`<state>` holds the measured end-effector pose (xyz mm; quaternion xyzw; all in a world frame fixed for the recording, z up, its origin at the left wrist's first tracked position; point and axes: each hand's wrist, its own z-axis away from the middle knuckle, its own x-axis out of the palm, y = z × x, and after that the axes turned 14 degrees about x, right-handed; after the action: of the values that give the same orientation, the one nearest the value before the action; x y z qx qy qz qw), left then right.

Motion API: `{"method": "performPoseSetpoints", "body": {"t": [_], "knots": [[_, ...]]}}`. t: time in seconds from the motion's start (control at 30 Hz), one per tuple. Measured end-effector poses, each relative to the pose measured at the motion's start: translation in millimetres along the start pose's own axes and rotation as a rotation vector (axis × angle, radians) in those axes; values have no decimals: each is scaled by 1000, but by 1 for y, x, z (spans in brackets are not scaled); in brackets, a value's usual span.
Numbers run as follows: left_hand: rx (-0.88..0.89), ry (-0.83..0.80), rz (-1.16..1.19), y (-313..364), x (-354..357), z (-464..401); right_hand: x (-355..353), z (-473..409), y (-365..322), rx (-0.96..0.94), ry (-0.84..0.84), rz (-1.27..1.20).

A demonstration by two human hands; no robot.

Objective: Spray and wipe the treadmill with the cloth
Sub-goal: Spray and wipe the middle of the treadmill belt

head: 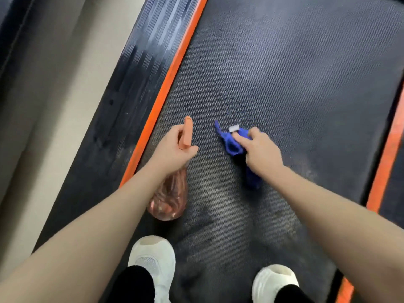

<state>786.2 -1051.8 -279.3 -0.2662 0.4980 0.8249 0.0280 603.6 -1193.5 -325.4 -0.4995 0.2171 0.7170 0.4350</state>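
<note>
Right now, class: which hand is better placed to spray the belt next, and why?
The left hand: it grips the spray bottle by its orange head, nozzle pointing over the treadmill belt. The right hand holds only the blue cloth.

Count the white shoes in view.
2. One white shoe stands on the dark treadmill belt at bottom centre-left; the other white shoe stands at bottom right. Both are partly cropped.

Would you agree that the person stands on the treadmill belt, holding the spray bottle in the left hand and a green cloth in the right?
Not quite: the cloth in the right hand is blue, as the head view shows. The left hand does hold the spray bottle over the treadmill belt.
</note>
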Motion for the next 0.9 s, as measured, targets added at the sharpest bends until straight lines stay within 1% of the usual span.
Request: {"method": "performPoseSetpoints", "body": {"t": [0.07, 0.1, 0.13, 0.17, 0.2, 0.27, 0.3, 0.33, 0.37, 0.43, 0.47, 0.5, 0.53, 0.57, 0.6, 0.63, 0.67, 0.7, 0.73, 0.77, 0.83, 0.9], "knots": [[4, -4, -82, 10, 8, -4, 10, 27, -2, -183, -70, 38], [-2, -6, -125, 13, 13, -6, 7, 27, 3, -230, -61, 73], [-2, 2, -167, 16, 15, -7, 0, 16, 8, -201, -22, 96], [-1, 16, -200, 17, 19, -8, -7, -1, 16, -97, 30, 100], [4, 32, -221, 17, 20, -8, -16, -18, 25, 49, 66, 80], [30, 52, -251, 17, 22, -7, -28, -42, 44, 311, 59, -11], [47, 48, -270, 18, 24, -7, -28, -41, 48, 353, 50, -13], [66, 35, -292, 20, 27, -6, -24, -31, 47, 352, 26, -13], [70, 12, -296, 20, 29, -5, -16, -16, 42, 296, 4, -13], [92, -37, -297, 28, 33, -8, 1, 23, 29, 91, -30, 20], [91, -64, -263, 32, 33, -10, 7, 35, 25, -24, -56, 48], [96, -110, -168, 39, 32, -11, 10, 38, 27, -134, -67, 73], [103, -183, -38, 43, 31, -12, 8, 33, 34, -194, -50, 88], [120, -283, 85, 48, 30, -10, 2, 24, 43, -171, -20, 104], [154, -403, 151, 54, 30, -6, -5, 14, 53, -77, 18, 92], [185, -494, 151, 57, 31, -3, -10, 5, 67, 58, 58, 68], [212, -537, 148, 61, 35, 0, -14, -1, 81, 192, 83, 42], [225, -525, 151, 64, 38, 1, -18, -3, 92, 274, 94, 45], [227, -488, 178, 67, 40, 0, -19, -2, 97, 290, 83, 81], [206, -452, 210, 68, 43, -2, -19, 4, 99, 266, 45, 80], [151, -416, 270, 76, 47, -6, -11, 28, 95, 162, -45, 11], [106, -390, 366, 82, 55, -10, -1, 53, 88, 18, -142, -4]]}}
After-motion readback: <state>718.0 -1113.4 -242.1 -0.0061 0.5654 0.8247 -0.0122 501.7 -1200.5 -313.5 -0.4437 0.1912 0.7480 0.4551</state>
